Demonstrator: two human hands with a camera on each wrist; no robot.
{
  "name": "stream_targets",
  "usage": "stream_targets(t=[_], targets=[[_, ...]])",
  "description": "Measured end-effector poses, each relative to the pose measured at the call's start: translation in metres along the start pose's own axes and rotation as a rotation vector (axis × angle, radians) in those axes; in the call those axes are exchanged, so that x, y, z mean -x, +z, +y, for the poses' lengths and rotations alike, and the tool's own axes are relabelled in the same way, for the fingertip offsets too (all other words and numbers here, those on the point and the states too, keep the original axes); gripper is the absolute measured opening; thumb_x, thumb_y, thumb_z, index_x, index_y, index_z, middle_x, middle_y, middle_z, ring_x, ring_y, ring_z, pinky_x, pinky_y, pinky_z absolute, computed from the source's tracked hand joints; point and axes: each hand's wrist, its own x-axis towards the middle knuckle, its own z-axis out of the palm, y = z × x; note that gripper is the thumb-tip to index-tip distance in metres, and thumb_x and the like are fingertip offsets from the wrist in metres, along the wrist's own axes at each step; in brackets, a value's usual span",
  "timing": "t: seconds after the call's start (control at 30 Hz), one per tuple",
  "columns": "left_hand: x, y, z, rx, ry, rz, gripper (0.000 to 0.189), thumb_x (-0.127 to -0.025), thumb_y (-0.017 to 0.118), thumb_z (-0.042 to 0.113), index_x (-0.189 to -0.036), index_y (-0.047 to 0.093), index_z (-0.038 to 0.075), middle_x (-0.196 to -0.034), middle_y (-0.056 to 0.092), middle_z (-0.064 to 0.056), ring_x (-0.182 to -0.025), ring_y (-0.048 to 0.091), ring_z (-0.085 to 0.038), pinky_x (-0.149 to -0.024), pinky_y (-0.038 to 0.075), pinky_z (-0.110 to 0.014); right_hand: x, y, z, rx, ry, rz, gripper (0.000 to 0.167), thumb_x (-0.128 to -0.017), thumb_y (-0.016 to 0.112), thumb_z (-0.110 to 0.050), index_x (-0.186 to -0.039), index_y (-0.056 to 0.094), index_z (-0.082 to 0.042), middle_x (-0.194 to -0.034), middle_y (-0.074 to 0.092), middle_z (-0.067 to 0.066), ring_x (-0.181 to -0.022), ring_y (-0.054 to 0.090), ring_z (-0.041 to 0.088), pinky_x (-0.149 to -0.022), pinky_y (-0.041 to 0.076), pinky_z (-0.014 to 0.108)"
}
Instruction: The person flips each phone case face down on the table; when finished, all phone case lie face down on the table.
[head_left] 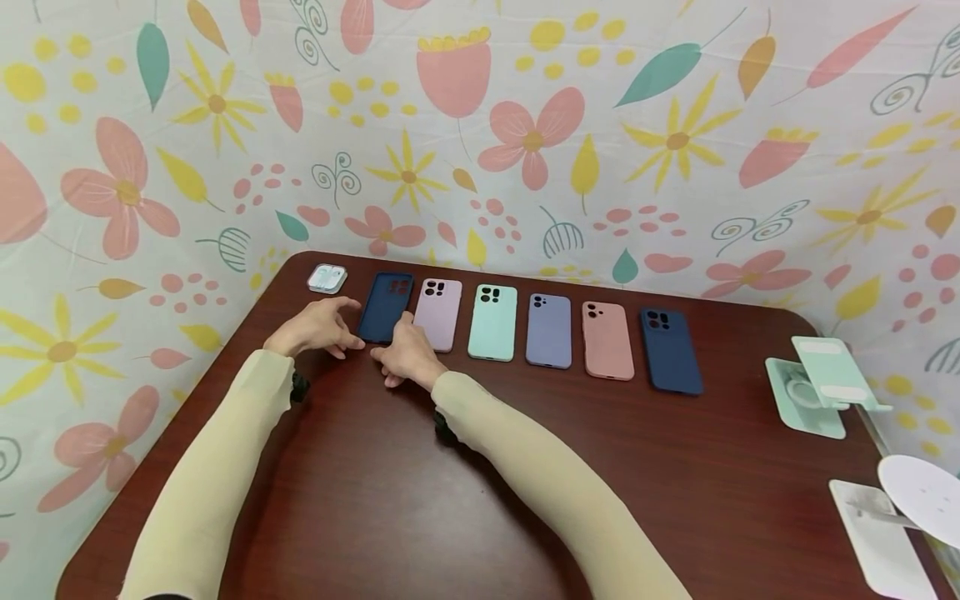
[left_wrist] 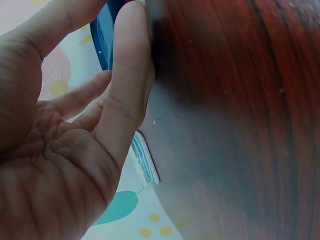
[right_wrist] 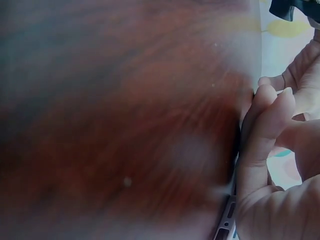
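Note:
A dark blue phone case (head_left: 386, 308) lies at the left end of a row on the brown table, its camera cutout at the far right corner. My left hand (head_left: 320, 327) is at its left side, fingers lightly bent and fingertips right at the edge and near corner. In the left wrist view the blue case (left_wrist: 101, 42) shows partly behind the fingers. My right hand (head_left: 410, 352) is at the case's near right corner, its forefinger reaching along the right edge. It also overlaps the lilac phone case (head_left: 441, 310) beside it, whose edge with port cutouts (right_wrist: 227, 220) shows in the right wrist view.
Rightward stand a mint case (head_left: 492, 323), a periwinkle case (head_left: 548, 332), a pink case (head_left: 608, 342) and a navy case (head_left: 671, 352). A small box with earphones (head_left: 327, 279) sits back left. A mint stand (head_left: 813, 387) and a white stand (head_left: 885, 533) are at right.

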Motion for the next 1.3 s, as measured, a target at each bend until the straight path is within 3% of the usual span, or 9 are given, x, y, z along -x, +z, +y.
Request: stream_targets(t=[0.4, 0.77, 1.0, 1.3], targets=[[-0.003, 0.003, -0.001, -0.013, 0.006, 0.021, 0.075, -0.099, 0.08, 0.017, -0.163, 0.043, 0.001, -0.099, 0.072, -0.017, -0.067, 0.074, -0.016, -0.07, 0.069, -0.032, -0.007, 0.0, 0.001, -0.004, 0.02, -0.007, 0.089, -0.109, 0.067, -0.01, -0.173, 0.007, 0.002, -0.059, 0.067, 0.009, -0.037, 0.061, 0.014, -0.045, 0.06, 0.028], [-0.002, 0.007, 0.005, 0.001, -0.009, 0.057, 0.073, -0.106, 0.072, 0.041, -0.161, 0.046, 0.001, -0.085, 0.066, -0.011, -0.059, 0.069, -0.013, -0.067, 0.069, -0.033, -0.001, 0.003, 0.0, -0.052, 0.023, 0.031, 0.085, -0.113, 0.06, -0.012, -0.176, 0.003, -0.007, -0.06, 0.067, 0.011, -0.037, 0.06, 0.017, -0.042, 0.059, 0.03], [0.0, 0.011, 0.01, -0.02, -0.04, 0.108, 0.079, -0.103, 0.071, 0.052, -0.161, 0.048, 0.003, -0.073, 0.062, -0.006, -0.056, 0.066, -0.013, -0.065, 0.067, -0.03, -0.004, 0.005, 0.001, -0.073, 0.024, 0.036, 0.082, -0.113, 0.06, -0.013, -0.175, 0.007, -0.009, -0.061, 0.067, 0.013, -0.037, 0.06, 0.017, -0.046, 0.062, 0.033], [-0.001, 0.016, 0.014, -0.058, -0.066, 0.147, 0.09, -0.099, 0.071, 0.064, -0.16, 0.05, 0.002, -0.114, 0.073, -0.023, -0.06, 0.067, -0.014, -0.064, 0.065, -0.028, -0.025, 0.009, 0.01, -0.087, 0.022, 0.019, 0.084, -0.112, 0.061, -0.015, -0.175, 0.006, -0.014, -0.065, 0.07, 0.018, -0.041, 0.067, 0.027, -0.048, 0.065, 0.042]])
